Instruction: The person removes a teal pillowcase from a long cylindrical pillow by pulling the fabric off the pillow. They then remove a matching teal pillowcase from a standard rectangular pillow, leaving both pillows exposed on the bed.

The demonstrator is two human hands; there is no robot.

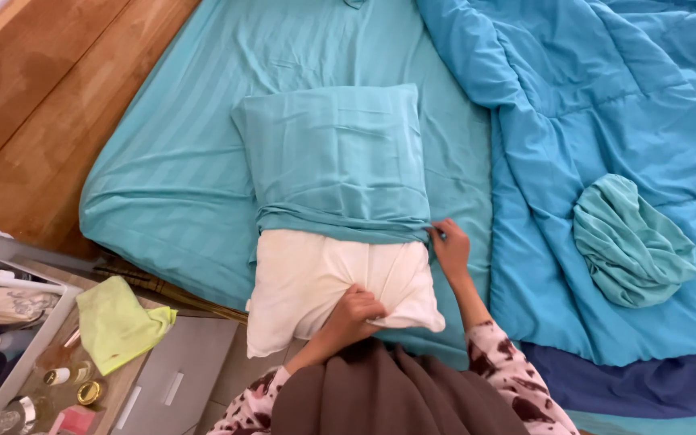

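Pillow: the white pillow (316, 282) lies on the bed, close to the person. Its top half is inside the case. Its bottom half is bare.
Pillowcase: the teal pillowcase (336, 157) covers the far part of the pillow. Its open edge is bunched in folds across the middle of the pillow.
Left hand: the left hand (354, 314) is curled shut and grabs a bunch of the white pillow near its bottom edge. The cloth puckers around the fingers.
Right hand: the right hand (450, 248) pinches the open edge of the pillowcase at the right side of the pillow.
Sleeves: both arms wear pink sleeves (501, 354) with dark spots.
Bed: the bed (171, 161) has a teal sheet pulled flat under the pillow.
Blanket: a big blue blanket (606, 105) lies rumpled on the right side of the bed.
Bundle: a teal cloth bundle (630, 242) sits on top of the blanket, well apart from the pillow.
Headboard: a wooden headboard (34, 105) is at the left.
Bench: a small bench (179, 370) beside the bed holds a yellow-green cloth (118, 322) and little jars (82, 387).
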